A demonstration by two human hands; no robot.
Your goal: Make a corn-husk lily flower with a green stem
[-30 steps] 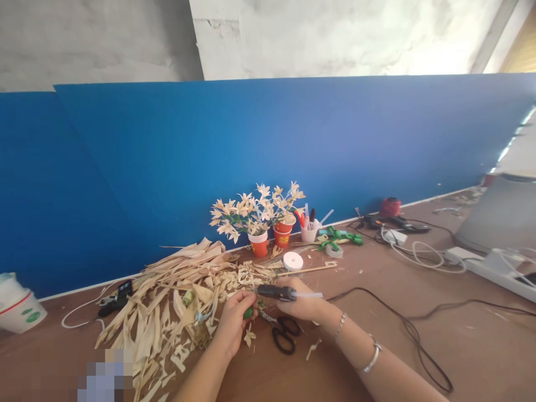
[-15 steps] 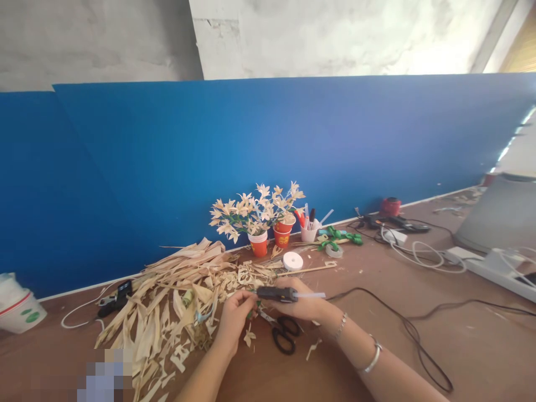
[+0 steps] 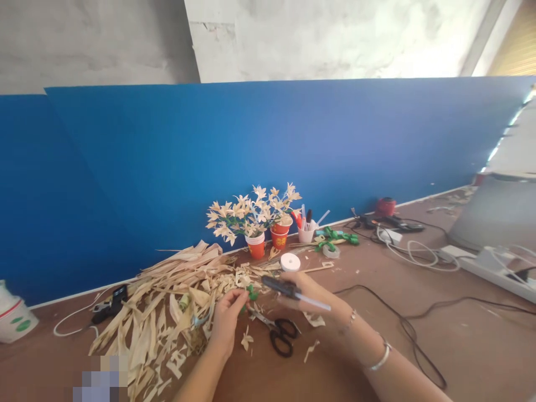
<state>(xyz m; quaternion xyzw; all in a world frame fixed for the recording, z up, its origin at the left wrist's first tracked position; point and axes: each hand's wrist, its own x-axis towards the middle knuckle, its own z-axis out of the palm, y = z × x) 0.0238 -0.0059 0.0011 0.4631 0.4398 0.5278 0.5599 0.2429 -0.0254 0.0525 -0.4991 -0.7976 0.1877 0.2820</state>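
My left hand (image 3: 227, 319) is closed in a pinch on a small green piece (image 3: 252, 292), perhaps a leaf or a wrapped stem; most of it is hidden. In my right hand (image 3: 307, 287) is a black glue gun (image 3: 276, 286), with a translucent glue stick (image 3: 314, 302) jutting from its back end. Its nozzle points left, a little above and right of the green piece. Black-handled scissors (image 3: 283, 338) lie on the table between the hands. Near my left wrist rests a small pale husk flower (image 3: 247, 339).
Dried husks (image 3: 154, 307) spread across the left. Behind stand husk flowers (image 3: 243, 211) in red paper cups (image 3: 255, 247), a white tape roll (image 3: 290, 262) and a pen cup (image 3: 306, 235). A black cord (image 3: 402, 318) and power strip (image 3: 494, 273) lie on the right.
My right hand has drawn the glue gun slightly right, away from my left fingers, and tilted it so its rear dips. The green piece now shows more. The view has shifted slightly.
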